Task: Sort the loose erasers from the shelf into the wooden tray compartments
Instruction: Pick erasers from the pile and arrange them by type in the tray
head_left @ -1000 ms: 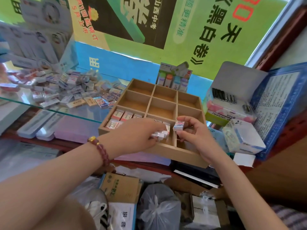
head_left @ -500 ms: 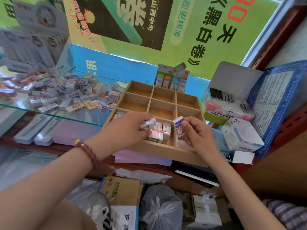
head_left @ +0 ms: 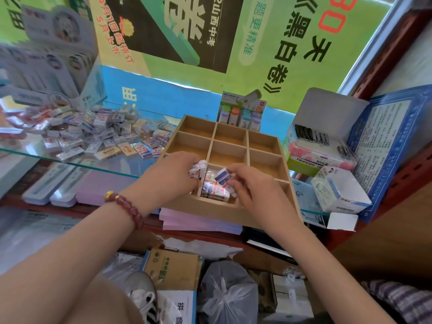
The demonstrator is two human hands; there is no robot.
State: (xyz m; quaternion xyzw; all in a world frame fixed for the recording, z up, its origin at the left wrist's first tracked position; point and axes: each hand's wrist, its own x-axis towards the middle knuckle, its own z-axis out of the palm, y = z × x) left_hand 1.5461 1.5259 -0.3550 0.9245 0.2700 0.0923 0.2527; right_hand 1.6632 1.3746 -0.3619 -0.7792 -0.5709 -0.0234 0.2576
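Observation:
A wooden tray (head_left: 266, 139) with a grid of compartments sits on the glass shelf (head_left: 28, 153). My left hand (head_left: 170, 174) grips several wrapped erasers (head_left: 197, 169) over the tray's near left compartment. My right hand (head_left: 254, 192) pinches one blue-and-white eraser (head_left: 222, 175) above the near middle compartment, where a few erasers (head_left: 214, 190) lie. A big heap of loose erasers (head_left: 93, 132) is spread on the glass to the left of the tray. The far compartments hold nothing.
Right of the tray stand an open box of clips (head_left: 318, 136), a white box (head_left: 339, 192) and a blue-edged sheet (head_left: 385, 141). A pack of correction tapes (head_left: 240, 113) stands behind the tray. Pencil cases (head_left: 46, 185) and purple pads (head_left: 196, 220) lie under the glass; bags and cartons below.
My right hand has moved left with its eraser, from the right compartment to above the near middle one. My left hand has lifted slightly with its erasers. The view has shifted closer.

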